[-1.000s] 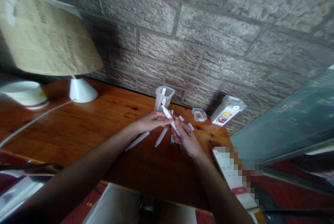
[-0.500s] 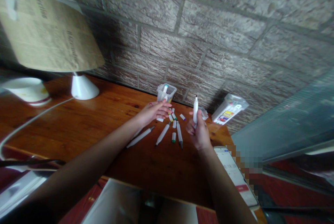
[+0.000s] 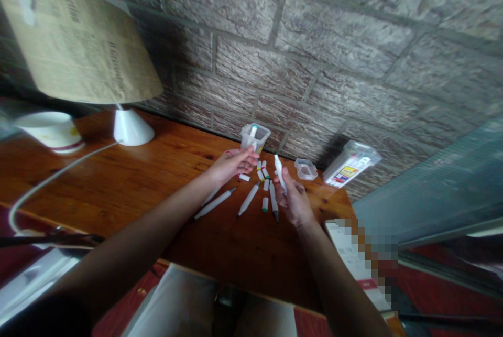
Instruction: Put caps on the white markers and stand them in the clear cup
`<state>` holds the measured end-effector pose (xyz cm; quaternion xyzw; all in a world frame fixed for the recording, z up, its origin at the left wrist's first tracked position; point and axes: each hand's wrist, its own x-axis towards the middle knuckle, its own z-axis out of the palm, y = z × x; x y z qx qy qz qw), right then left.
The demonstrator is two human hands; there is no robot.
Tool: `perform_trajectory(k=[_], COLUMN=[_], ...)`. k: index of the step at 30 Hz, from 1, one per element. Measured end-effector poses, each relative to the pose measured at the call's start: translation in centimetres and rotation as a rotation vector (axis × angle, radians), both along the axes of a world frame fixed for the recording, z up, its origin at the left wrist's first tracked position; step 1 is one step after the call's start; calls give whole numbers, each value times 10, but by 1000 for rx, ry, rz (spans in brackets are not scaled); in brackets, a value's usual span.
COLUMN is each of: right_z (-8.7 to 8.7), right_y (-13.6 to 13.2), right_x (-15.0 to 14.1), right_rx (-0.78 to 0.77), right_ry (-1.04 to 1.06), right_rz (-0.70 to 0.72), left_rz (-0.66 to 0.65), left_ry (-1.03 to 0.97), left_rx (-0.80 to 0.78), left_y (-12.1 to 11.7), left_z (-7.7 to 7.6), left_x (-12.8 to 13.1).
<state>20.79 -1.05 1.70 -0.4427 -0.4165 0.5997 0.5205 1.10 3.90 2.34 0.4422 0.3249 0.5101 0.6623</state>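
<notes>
My right hand point(image 3: 294, 202) is closed round a white marker point(image 3: 279, 169) that points up and to the left. Over the loose caps, my left hand point(image 3: 231, 163) reaches with its fingers together, just in front of a clear plastic cup point(image 3: 254, 138) with one marker standing in it. Whether the left fingers pinch a cap is hidden. Several white markers point(image 3: 248, 198) and small coloured caps point(image 3: 264, 204) lie scattered on the wooden table point(image 3: 129, 185) between my hands.
A clear lid point(image 3: 305, 169) and a clear marker case point(image 3: 351, 164) lie by the brick wall. At the far left stand a white lamp base point(image 3: 131, 127) under a paper shade, with its cord, and a bowl point(image 3: 50, 132). A paper pad point(image 3: 353, 263) lies near the right edge.
My hands came apart from one marker. The right hand lifted it upright, then lowered and tilted it left. The left hand moved to the caps by the cup.
</notes>
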Motion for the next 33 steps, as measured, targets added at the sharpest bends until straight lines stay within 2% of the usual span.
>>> perform_trajectory(k=[4, 6, 8, 10, 12, 14, 17, 20, 23, 25, 28, 33], right_z=[-5, -7, -8, -7, -6, -7, -14, -28, -38, -41, -40, -35], right_y=[-4, -7, -10, -12, -10, -2, 15, 31, 41, 44, 47, 43], right_x=[-10, -15, -18, -18, -12, -1, 22, 38, 40, 37, 38, 46], right_rx=[52, 82, 129, 184, 263, 393, 629, 615, 525, 485, 483, 526], right_ry=[-8, -25, -72, -161, -290, -480, -925, -1238, -1403, -1419, -1304, -956], right_rz=[10, 49, 113, 179, 180, 71, -214, -300, -221, -183, -204, -330], left_rz=[-206, -331, -398, -389, -324, -244, -162, -143, -132, -130, -141, -138], left_ry=[75, 112, 150, 169, 146, 98, 41, 39, 53, 55, 49, 61], left_rx=[41, 79, 130, 159, 137, 86, 28, 4, -7, -11, -16, -24], left_y=[-6, -10, -11, -10, -8, -6, -4, -2, 0, 1, 1, 0], left_z=[0, -2, -5, -8, -9, -8, -5, -5, -10, -12, -12, -10], left_x=[0, 1, 3, 4, 4, 4, 2, 1, 2, 3, 3, 0])
